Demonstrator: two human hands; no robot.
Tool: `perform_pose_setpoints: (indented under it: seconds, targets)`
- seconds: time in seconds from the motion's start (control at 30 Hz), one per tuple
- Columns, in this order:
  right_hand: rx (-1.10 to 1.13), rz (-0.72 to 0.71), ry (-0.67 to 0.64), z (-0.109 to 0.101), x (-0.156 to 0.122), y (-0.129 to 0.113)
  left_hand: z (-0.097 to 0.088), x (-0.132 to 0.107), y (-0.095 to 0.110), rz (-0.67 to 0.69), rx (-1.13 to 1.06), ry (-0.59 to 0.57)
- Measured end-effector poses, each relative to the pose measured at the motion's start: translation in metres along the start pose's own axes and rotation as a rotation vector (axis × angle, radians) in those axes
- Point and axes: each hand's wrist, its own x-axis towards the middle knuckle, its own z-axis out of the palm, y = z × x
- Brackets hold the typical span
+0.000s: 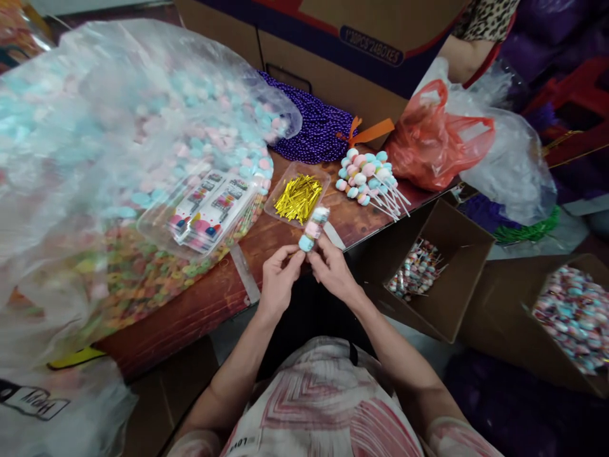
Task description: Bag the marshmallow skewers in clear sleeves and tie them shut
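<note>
A marshmallow stick (313,229) in pale blue, pink and white, apparently in a clear wrapper, is held upright at the table's front edge. My left hand (281,274) pinches its lower end with thumb and forefinger. Around the same lower end and right side, my right hand (332,266) has its fingers closed. Whatever lies between the fingertips is too small to make out. Just beyond my hands sits a clear tray of gold twist ties (299,198). Bare marshmallow sticks (365,176) lie piled to its right, white sticks pointing toward me.
Left, a big plastic bag of marshmallows (143,120) covers the table beside a tray of printed wrappers (207,206). Behind are purple beads (309,120) and a red bag (435,143). Cardboard boxes (469,273) with finished sticks stand right. Another person's arm (471,58) shows at top right.
</note>
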Motion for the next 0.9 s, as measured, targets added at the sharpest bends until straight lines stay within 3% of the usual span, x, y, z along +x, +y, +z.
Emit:
perform_pose_setpoints:
  seconds: [0.13,0.27,0.37,0.5,0.63,0.77,0.83,0.9]
  targets:
    - [-0.229,-0.253,0.121,0.0,-0.007,0.005,0.003,0.009,0.007,-0.207,-0.26,-0.037]
    - [-0.52,-0.49,0.198,-0.002,-0.01,0.015,0.01,0.007,0.01,-0.256,-0.324,-0.028]
    - [-0.603,-0.552,0.262,-0.004,-0.007,0.016,0.016,0.001,0.01,-0.254,-0.347,-0.087]
    - [-0.526,-0.479,0.295,0.0,-0.006,0.008,0.018,0.0,0.004,-0.223,-0.336,-0.128]
    - [-0.25,-0.254,0.272,-0.002,-0.016,-0.004,0.016,0.004,0.002,-0.216,-0.239,-0.197]
    - [-0.021,-0.045,0.311,-0.016,-0.031,-0.017,0.017,-0.004,0.009,0.068,-0.02,-0.248]
    - [-0.041,-0.04,0.335,-0.022,-0.036,-0.021,0.019,-0.01,0.009,0.146,0.118,-0.254]
    - [-0.1,-0.102,0.354,-0.027,-0.041,-0.024,0.02,-0.015,0.004,0.092,0.221,-0.252]
